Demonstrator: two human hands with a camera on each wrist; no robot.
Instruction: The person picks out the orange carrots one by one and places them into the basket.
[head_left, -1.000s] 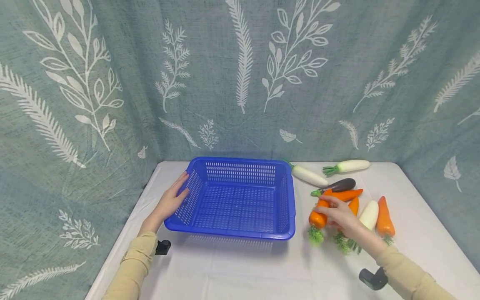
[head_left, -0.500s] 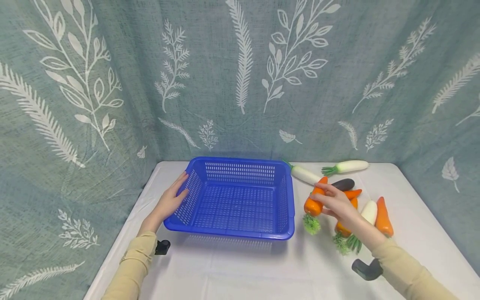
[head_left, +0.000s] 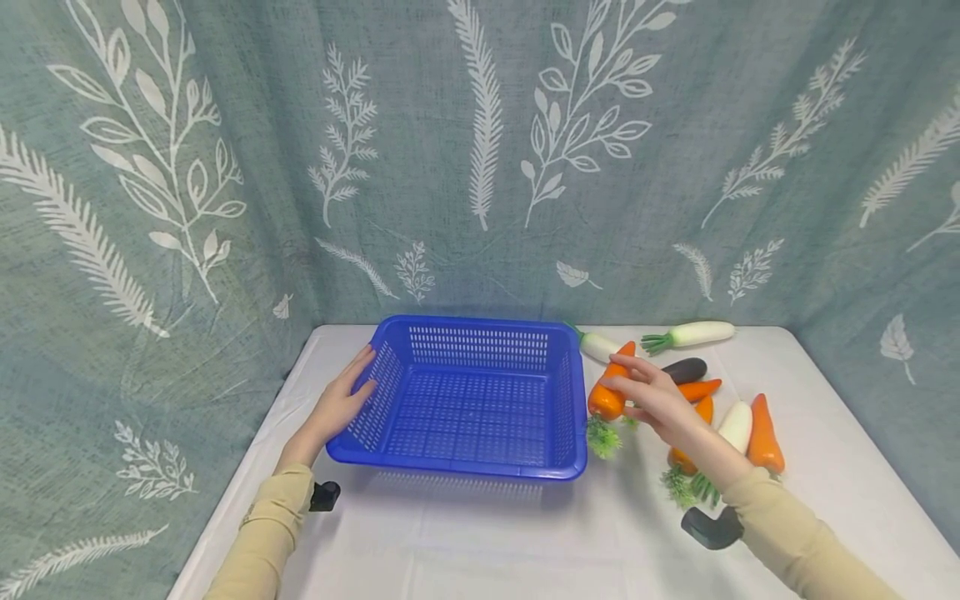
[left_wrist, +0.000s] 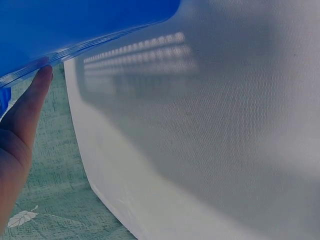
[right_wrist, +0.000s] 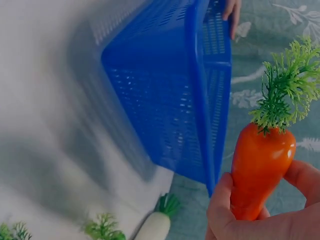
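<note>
The 2 hands work well apart: the right hand pinches an orange carrot between thumb and fingers just beside the right rim of the blue basket, while the left hand, fingers fairly straight, rests on the basket's left rim. The carrot's leafy top sticks out free from its broad end, and the pinch sits on the narrower part of the body. The step in hand seems to be a carry at the basket's edge; the head view does not settle whether the carrot is higher than the rim. Done well, it calls for enough lift that both the broad end and the leaves pass over the rim, the leaves being likeliest to snag. The skin looks glossy, so a firm pinch should guard against the carrot swivelling. Light, steady pressure from the left hand would resist sliding if the basket is bumped. A path above the white radish by the far right corner avoids nudging it. If the carrot is let go inside, low is better, as it could roll.
</note>
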